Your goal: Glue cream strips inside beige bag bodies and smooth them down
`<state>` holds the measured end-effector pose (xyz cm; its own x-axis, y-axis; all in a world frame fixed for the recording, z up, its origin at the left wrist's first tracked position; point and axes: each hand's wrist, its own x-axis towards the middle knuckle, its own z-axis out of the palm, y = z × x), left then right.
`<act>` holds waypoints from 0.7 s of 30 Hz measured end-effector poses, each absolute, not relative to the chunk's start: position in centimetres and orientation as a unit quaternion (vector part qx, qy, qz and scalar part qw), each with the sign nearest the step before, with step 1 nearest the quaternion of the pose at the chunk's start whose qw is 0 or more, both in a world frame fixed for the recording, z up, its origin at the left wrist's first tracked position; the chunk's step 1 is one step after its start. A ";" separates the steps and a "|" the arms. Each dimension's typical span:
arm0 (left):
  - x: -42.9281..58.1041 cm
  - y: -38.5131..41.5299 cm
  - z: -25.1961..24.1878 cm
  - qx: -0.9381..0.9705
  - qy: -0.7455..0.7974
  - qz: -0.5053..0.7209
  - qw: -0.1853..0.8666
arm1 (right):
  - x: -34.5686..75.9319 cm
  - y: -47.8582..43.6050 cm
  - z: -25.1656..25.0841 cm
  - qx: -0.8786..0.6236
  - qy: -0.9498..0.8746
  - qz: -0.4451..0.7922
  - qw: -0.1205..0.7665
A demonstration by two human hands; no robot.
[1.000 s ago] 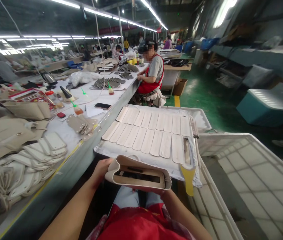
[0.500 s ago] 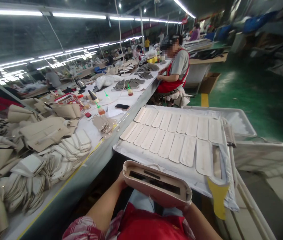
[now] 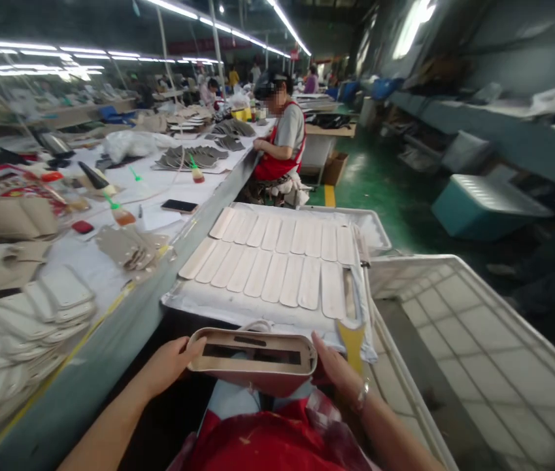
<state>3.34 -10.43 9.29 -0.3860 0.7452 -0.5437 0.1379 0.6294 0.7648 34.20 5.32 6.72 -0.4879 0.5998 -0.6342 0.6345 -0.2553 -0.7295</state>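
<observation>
A beige-pink handbag body (image 3: 257,376) is held upright over my lap, its long opening facing up and a dark strip showing along the inside. My left hand (image 3: 172,366) grips its left end, thumb over the rim. At the right end, my right hand (image 3: 338,369) presses against the side with its thumb near the rim; its other fingers are partly hidden. Just beyond the bag lies a white-covered board (image 3: 193,297) bearing two rows of pale, round-cornered strips (image 3: 257,275). A yellow flat handle (image 3: 353,347) sticks out at the board's near right corner.
Along the left runs a long workbench (image 3: 134,327) with stacked pale flaps (image 3: 27,327), glue bottles (image 3: 120,212) and a phone (image 3: 179,206). A co-worker in a red apron (image 3: 282,144) sits farther along it. To my right stands a large white bin (image 3: 454,314).
The view has swung to the right. The bag has turned from slanted to nearly level, and both hands now show more fully at its ends.
</observation>
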 end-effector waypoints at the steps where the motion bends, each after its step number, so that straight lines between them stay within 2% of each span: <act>1: 2.9 -10.4 9.4 0.322 0.799 0.256 0.439 | 34.6 5.4 7.2 0.506 0.630 -0.588 0.024; 3: 2.2 -10.1 9.3 0.356 0.822 0.166 0.413 | 34.8 5.5 8.3 0.498 0.692 -0.519 0.057; 5: 2.0 -9.9 9.2 0.360 0.812 0.133 0.439 | 34.5 5.4 9.3 0.488 0.733 -0.464 0.097; 10: 1.9 -9.9 9.5 0.345 0.805 0.152 0.458 | 32.8 4.5 10.9 0.476 0.778 -0.382 0.149; 17: 1.7 -9.4 9.7 0.422 0.803 0.169 0.386 | 32.2 3.9 11.6 0.483 0.834 -0.213 0.157; 21: 1.9 -9.7 8.8 0.393 0.786 0.150 0.454 | 32.6 4.1 10.7 0.489 0.835 -0.198 0.157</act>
